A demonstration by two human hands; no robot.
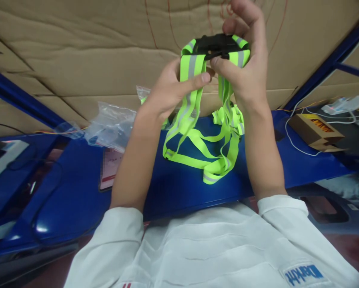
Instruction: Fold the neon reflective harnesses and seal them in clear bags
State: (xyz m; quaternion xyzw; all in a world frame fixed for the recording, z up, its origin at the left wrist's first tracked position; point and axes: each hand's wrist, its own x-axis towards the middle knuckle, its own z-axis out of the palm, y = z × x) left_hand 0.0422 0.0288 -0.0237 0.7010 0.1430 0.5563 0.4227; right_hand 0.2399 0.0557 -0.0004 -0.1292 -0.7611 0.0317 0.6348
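Down my feed, the left hand [177,83] pinches one broad band of the neon strap harness [192,66], thumb across its front. The right hand [253,76] grips beside the black fastener [213,43], thumb at its lower edge; some fingers are hidden, so I can't judge how firmly. The harness is raised between both hands, its lower loops trailing down over the blue table [179,188]. Those crossing loops worry me: a pull could knot them or snag the neighbouring strap bundle [237,120]. Farther out, the left forearm could sweep the clear plastic bags [116,124] along.
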